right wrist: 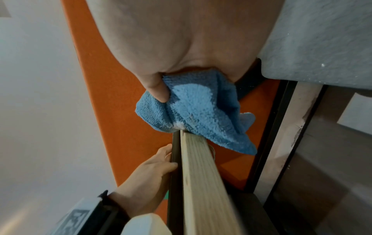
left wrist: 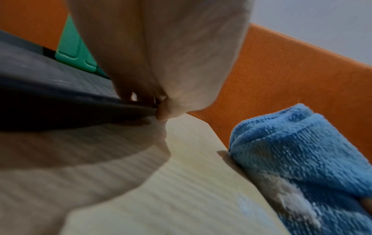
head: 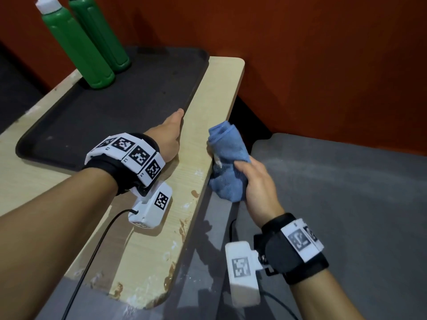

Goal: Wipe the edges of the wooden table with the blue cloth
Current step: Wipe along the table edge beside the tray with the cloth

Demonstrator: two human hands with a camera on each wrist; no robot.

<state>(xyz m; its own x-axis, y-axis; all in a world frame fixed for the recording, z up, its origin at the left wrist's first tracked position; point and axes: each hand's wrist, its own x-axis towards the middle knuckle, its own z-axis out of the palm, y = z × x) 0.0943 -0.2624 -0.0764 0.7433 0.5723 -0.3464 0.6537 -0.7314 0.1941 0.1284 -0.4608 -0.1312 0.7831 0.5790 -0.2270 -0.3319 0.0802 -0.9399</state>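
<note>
Nearest the head camera: two bare forearms with marker-tagged wrist bands, a white camera block under each wrist. Right hand [head: 258, 183] off the right side of the wooden table [head: 203, 125], fingers curled round a bunched blue cloth [head: 227, 162], thumb dug into a fold in the right wrist view. Cloth pressed against the table's right edge, about midway along it, top of the bundle poking just above the tabletop; whitish smear on the cloth where it meets the edge. Left hand [head: 169, 137] resting on the tabletop, left of the cloth, at the right rim of a dark tray [head: 97, 116]. Left fingers [right wrist: 171, 165] hooked over that rim in the right wrist view, thumb tip against the rim's outer side in the left wrist view; so gripping the tray rim, not flat. Tray covering most of the tabletop, a bare light-wood strip between its right rim and the table edge. Two green bottles [head: 90, 45] with white caps upright at the tray's far left corner, touching or nearly so. Near right edge of the table chipped, with brown and white marks. Orange wall [head: 323, 65] beyond the far end and along the right; grey floor [head: 346, 215] below the right hand. Black cable [head: 92, 250] trailing from the left wrist block across the near tabletop.
</note>
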